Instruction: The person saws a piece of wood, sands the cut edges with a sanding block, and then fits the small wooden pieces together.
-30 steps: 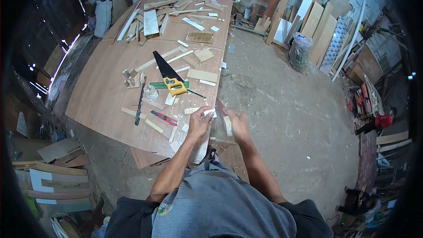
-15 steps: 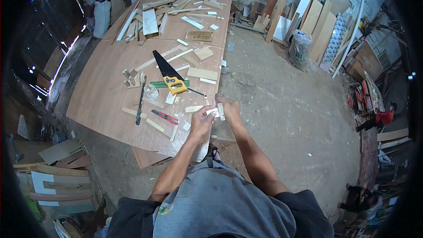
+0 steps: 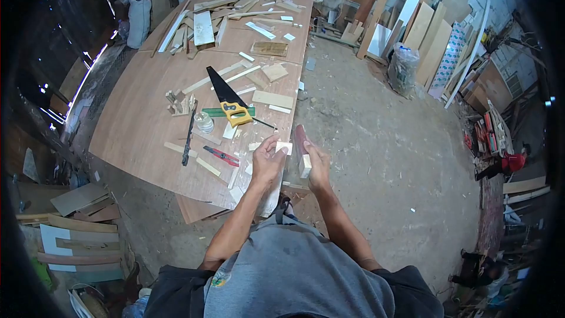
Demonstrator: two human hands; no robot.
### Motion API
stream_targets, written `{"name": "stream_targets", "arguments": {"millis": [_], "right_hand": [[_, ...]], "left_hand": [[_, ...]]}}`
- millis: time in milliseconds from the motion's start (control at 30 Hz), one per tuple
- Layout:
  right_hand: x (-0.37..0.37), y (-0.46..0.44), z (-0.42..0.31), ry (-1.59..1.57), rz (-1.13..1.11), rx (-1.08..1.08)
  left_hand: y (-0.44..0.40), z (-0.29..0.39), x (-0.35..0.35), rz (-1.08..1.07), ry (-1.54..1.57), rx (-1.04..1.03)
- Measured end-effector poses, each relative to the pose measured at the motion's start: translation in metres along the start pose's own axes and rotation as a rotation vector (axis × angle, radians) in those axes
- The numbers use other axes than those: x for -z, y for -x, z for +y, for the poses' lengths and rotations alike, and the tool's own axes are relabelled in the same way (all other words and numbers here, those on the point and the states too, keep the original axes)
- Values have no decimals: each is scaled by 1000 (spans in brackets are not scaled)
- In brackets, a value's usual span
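Pinched between the thumb and fingers of my left hand [image 3: 268, 162] is a small pale wood piece [image 3: 283, 148], held over the table's right edge. My right hand [image 3: 319, 166] is closed round a pale block with a reddish sheet along it, which looks like a sanding block [image 3: 302, 148]. A gap separates the block from the wood piece. Near my left hand lie red-handled pliers [image 3: 222, 156] and thin wood strips. Beyond them a handsaw [image 3: 231, 106] with a yellow handle rests on the table, beside a clear glass jar [image 3: 203, 122].
The long wooden table [image 3: 135, 135] carries a pile of wood offcuts [image 3: 203, 26] farther off. A dark bar [image 3: 189, 135] lies left of the pliers. Boards [image 3: 432, 35] lean on the wall beyond the concrete floor. A person in red [image 3: 514, 162] is at far right.
My right hand has moved right and drawn the block away from the wood piece, tilting it so its reddish side shows. My left hand stays nearly in place with the wood piece.
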State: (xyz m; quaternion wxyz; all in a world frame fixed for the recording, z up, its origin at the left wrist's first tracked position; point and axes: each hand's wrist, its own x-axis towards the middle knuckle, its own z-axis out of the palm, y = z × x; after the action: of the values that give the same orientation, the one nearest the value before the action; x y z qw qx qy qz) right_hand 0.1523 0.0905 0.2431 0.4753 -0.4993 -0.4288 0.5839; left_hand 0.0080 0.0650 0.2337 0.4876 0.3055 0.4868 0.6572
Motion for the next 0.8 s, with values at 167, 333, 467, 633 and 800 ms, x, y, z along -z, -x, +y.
{"name": "stream_targets", "arguments": {"millis": [167, 333, 467, 633, 800], "right_hand": [[-8, 20, -7, 93, 21, 77], [-7, -32, 20, 180, 96, -35], [-6, 5, 1, 96, 85, 35], [-4, -24, 10, 268, 107, -49], [-10, -3, 3, 281, 72, 67]], "left_hand": [[-3, 2, -5, -64, -88, 138], [4, -20, -3, -72, -12, 161], [0, -23, -2, -13, 28, 150], [14, -18, -1, -126, 48, 179], [3, -23, 2, -7, 26, 159]]}}
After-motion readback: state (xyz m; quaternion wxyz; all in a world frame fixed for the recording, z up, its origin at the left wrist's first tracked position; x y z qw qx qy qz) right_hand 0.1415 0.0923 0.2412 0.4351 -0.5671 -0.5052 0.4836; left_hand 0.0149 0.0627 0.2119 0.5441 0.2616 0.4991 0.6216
